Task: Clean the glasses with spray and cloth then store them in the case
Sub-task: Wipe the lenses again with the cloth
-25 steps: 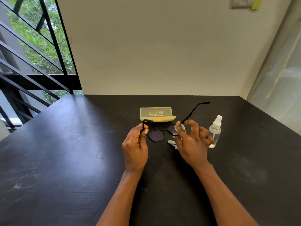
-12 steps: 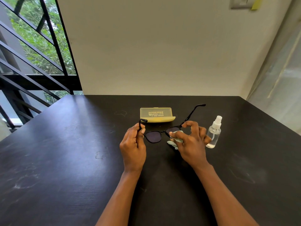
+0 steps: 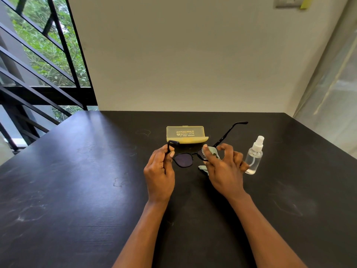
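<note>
Dark-lensed glasses (image 3: 183, 160) with a thin black frame are held above the black table (image 3: 77, 180), temples open and pointing away from me. My left hand (image 3: 159, 171) pinches the left temple near its hinge. My right hand (image 3: 224, 167) pinches a pale green cloth (image 3: 211, 152) over the right lens, which the cloth and fingers mostly hide; a cloth corner hangs below. A closed yellow translucent case (image 3: 186, 134) lies just behind the glasses. A small clear spray bottle (image 3: 254, 155) with a white nozzle stands upright to the right of my right hand.
A plain wall rises at the table's far edge. A window with black bars is at the left, beyond the table's left edge. A pale curtain hangs at the right.
The thumb and cloth of my right hand have shifted across the right lens, and the glasses have tilted slightly. My left hand keeps its pinch on the temple.
</note>
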